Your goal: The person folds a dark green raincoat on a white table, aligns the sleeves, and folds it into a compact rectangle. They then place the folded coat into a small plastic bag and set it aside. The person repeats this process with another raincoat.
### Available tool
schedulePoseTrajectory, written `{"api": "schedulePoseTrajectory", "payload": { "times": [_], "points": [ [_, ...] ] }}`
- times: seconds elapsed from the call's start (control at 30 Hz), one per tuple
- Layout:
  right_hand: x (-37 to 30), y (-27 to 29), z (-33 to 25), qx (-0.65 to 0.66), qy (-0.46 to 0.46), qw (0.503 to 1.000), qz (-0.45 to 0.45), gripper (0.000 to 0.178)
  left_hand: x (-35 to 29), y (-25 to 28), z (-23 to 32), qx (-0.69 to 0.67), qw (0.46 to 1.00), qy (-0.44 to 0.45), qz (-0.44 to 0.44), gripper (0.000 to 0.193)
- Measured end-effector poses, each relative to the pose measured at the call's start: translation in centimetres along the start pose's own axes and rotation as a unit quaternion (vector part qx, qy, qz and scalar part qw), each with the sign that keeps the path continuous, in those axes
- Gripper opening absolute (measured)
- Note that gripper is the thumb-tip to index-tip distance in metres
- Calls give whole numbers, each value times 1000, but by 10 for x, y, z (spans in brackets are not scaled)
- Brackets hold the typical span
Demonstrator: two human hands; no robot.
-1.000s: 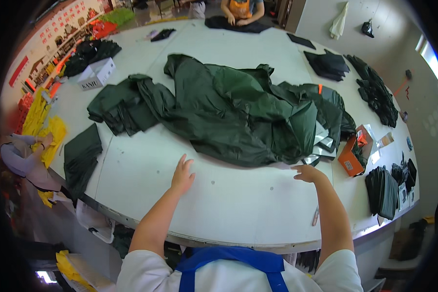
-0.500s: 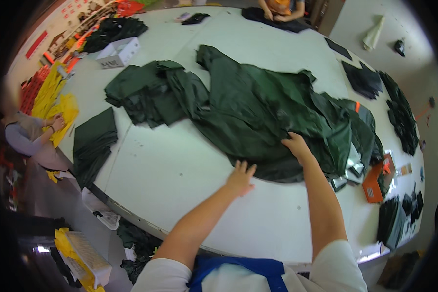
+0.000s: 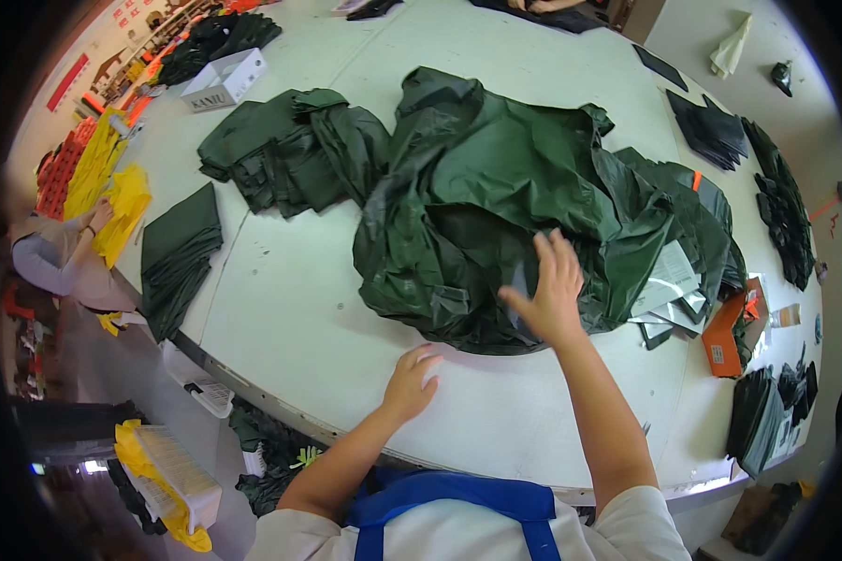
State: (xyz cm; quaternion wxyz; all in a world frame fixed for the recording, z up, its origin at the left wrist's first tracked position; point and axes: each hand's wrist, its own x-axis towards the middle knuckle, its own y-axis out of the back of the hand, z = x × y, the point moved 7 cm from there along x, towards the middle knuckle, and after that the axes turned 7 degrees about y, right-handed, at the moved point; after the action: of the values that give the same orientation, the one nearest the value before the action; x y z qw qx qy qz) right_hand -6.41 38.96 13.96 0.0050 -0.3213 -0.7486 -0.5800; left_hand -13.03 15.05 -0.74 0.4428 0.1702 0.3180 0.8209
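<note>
A large, crumpled sheet of dark green, slightly glossy coated fabric (image 3: 524, 154) lies heaped across the middle of a broad white tabletop (image 3: 299, 351), its near part bunched into deep folds. The right hand (image 3: 554, 297) is over this near part, its fingers open and spread with the thumb held well apart; whether the fingertips touch the fabric cannot be told. The left hand (image 3: 409, 386) is just beside the near edge of the fabric, above the white tabletop, with its fingers loosely extended, slightly bent, and gripping nothing. Folded dark green fabric pieces (image 3: 285, 164) lie against the left side of the heap, and a flat, neatly layered dark green stack (image 3: 182, 266) lies farther left, near the table's edge. At the right side of the heap are flat silvery-white packets (image 3: 672, 280), partly overlapping one another, with an open orange cardboard box (image 3: 723, 341) near them. Farther off at the far left, an open white cardboard box (image 3: 225, 82) stands on the tabletop.
</note>
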Motion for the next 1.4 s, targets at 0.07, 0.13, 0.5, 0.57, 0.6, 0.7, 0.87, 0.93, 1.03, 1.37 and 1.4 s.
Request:
{"api": "schedulePoseTrajectory", "payload": {
  "times": [0.07,0.13,0.5,0.57,0.6,0.7,0.87,0.93,1.03,1.37,1.4],
  "points": [
    [26,-24,34,-55,-79,995,33,101,-12,16,12,-65,996,54,27,56],
    [40,-64,67,39,-213,967,-132,111,-1,17,39,-178,979,72,-72,60],
    [-42,93,-86,403,210,881,-135,29,127,18,19,-168,970,153,-88,71],
    [-99,90,-94,307,165,883,-314,37,106,14,49,-183,977,80,-77,70],
    [-114,95,-106,284,155,881,-346,42,84,13,57,-178,981,47,-66,69],
    [-157,76,-69,366,-21,905,-216,61,1,26,84,-148,987,-51,-21,67],
    [-168,60,-133,344,38,935,-73,73,-65,68,118,-55,986,-148,58,63],
    [-185,49,-115,487,-68,870,11,67,-74,79,132,-32,981,-179,73,61],
    [-178,68,-127,502,-39,862,51,44,-85,91,148,-4,974,-209,89,59],
    [-181,98,-124,338,51,940,16,72,-74,81,155,-71,981,-173,-45,47],
    [-193,115,-121,272,68,952,122,89,-72,88,158,-173,974,-140,-41,45]
  ]
}}
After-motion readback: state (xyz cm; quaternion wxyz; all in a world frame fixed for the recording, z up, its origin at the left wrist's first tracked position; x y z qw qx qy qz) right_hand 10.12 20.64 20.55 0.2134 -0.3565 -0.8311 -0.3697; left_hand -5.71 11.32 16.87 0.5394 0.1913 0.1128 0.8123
